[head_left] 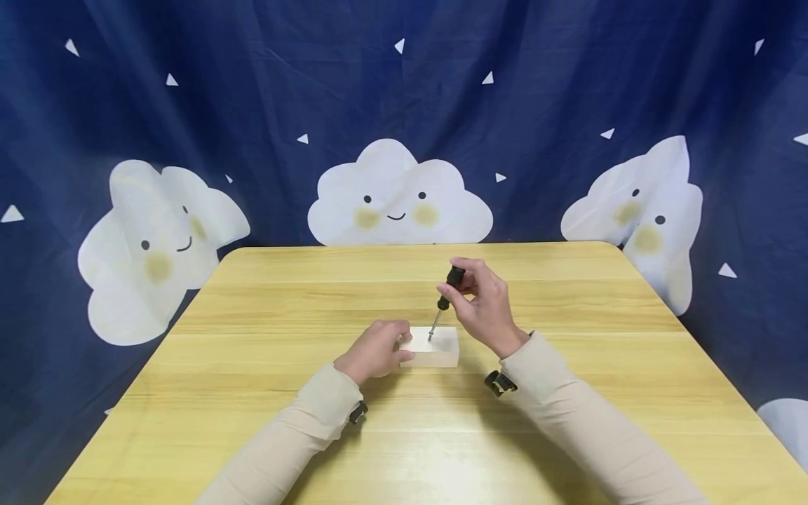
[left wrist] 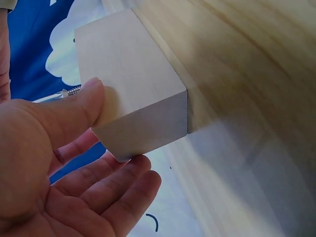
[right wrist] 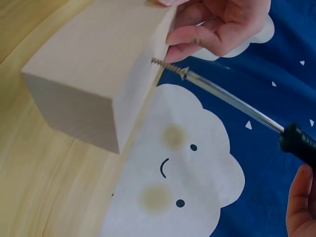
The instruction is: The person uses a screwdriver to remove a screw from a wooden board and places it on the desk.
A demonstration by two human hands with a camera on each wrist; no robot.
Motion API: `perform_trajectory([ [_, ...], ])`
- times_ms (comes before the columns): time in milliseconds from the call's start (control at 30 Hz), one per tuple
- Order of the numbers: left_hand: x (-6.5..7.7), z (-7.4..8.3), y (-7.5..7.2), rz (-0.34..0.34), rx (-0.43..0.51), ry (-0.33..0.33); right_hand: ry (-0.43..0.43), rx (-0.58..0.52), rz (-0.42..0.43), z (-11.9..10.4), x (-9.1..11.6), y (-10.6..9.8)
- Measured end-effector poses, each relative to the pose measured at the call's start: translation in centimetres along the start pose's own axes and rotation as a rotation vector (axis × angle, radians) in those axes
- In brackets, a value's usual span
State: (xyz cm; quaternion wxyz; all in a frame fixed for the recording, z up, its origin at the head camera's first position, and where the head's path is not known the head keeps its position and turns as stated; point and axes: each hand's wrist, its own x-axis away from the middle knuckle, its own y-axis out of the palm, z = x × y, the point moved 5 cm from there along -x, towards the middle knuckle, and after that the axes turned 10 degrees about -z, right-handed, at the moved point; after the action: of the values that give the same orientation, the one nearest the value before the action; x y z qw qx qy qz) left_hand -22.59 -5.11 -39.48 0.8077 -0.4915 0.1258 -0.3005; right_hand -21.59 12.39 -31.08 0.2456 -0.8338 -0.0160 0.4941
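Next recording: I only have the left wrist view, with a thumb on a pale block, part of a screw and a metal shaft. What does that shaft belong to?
Observer: A screwdriver; the right wrist view shows its black handle.
Operator: What grips it?
Observer: The right hand, with thumb and fingers, in the head view.
Operator: And where do the threads end, out of my sight?
Observer: The screw meets the top face of the block, around its middle.

Blue curtain [head_left: 353, 91] with smiling white clouds [head_left: 398, 175], white triangles [head_left: 400, 46], behind yellowish wooden table [head_left: 303, 301].
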Motion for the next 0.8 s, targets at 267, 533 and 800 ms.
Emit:
perform_trajectory([
  [267,0.1,0.0,-0.1,0.006,0.017,0.021,0.0,-0.049,-0.022,-1.0,-0.7,0.2],
  [533,0.3,-0.3,0.2,-0.01,0.006,0.005,0.06,-0.109,-0.083,-0.2,-0.2,0.1],
  [800,0.1,0.0,0.0,-0.001,-0.013,0.018,0.006,-0.047,0.03,-0.4,-0.8,-0.2],
])
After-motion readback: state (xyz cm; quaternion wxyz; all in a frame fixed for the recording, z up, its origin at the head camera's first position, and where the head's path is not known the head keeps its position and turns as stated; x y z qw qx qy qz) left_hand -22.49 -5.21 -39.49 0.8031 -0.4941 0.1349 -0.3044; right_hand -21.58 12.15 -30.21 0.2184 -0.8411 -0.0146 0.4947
